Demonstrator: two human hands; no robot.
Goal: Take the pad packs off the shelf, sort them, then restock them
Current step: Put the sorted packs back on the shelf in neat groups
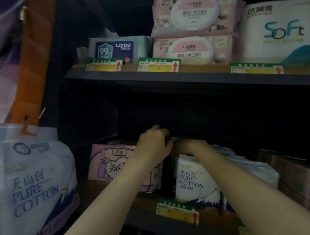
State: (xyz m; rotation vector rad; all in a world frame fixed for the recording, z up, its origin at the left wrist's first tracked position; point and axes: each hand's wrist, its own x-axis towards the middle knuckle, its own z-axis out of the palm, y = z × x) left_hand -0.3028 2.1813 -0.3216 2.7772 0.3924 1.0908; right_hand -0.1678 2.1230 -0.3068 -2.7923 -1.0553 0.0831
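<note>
Reaching into the dim lower shelf [156, 196], the left hand [153, 145] curled over the pink pad pack [113, 164] while the right hand [189, 146] rested atop the white Pure Cotton pack [195, 180]; whether either gripped could not be told. A firm two-sided hold would have lifted packs cleanly past the price tag [177, 210]. Wipes packs [193, 28] filled the upper shelf [184, 76].
</note>
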